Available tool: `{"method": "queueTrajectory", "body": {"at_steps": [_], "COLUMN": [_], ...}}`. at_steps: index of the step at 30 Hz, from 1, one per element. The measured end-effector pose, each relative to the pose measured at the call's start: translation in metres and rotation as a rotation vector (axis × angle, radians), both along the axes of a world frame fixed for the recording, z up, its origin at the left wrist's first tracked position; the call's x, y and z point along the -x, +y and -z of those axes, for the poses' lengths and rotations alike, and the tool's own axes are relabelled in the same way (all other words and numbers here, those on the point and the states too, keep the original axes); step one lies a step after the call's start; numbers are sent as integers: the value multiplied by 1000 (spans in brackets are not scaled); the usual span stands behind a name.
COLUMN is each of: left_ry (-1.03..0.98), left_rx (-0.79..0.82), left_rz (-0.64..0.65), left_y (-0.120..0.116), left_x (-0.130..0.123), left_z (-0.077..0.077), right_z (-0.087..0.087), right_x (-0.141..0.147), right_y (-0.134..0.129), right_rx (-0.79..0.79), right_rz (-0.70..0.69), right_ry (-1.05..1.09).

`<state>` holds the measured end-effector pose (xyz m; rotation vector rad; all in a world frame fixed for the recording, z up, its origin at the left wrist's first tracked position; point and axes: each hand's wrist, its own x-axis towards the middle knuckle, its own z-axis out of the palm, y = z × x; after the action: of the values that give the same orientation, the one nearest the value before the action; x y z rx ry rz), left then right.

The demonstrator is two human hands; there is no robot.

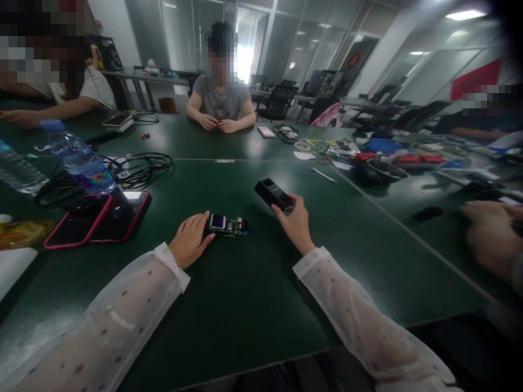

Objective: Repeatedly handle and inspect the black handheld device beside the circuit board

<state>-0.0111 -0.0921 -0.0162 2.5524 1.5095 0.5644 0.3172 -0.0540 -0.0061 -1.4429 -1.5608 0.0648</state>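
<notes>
A small green circuit board with a little square display lies on the table in front of me. At its left end is my left hand, with the fingers by the upper corner and the thumb by the lower one, gripping that end. To the right, my right hand holds a black box-shaped plastic case by its near right end. The case is tilted and raised a little above the table. Part of its near end is hidden by my fingers.
Two phones in pink cases and a water bottle stand or lie at left, beside coiled black cables. A wrench and a heap of cables and parts are at right. A person sits opposite.
</notes>
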Motion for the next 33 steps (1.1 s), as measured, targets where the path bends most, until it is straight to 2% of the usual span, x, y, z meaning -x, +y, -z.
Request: {"method": "queueTrajectory", "body": {"at_steps": [9, 19, 23, 33], "left_ry": [37, 39, 49, 58], "left_rx": [-53, 8, -4, -41], "left_rz": [10, 11, 15, 22], "left_y": [1, -1, -1, 0], "left_x": [0, -2, -2, -1], "left_z": [3, -6, -5, -3], "right_z": [6, 6, 9, 10], "right_x": [-6, -5, -4, -3], "right_y": [5, 1, 0, 0], "right_rx": [74, 114, 179, 186], "right_rz": [66, 186, 175, 176], "right_ry": [-93, -174, -255, -321]}}
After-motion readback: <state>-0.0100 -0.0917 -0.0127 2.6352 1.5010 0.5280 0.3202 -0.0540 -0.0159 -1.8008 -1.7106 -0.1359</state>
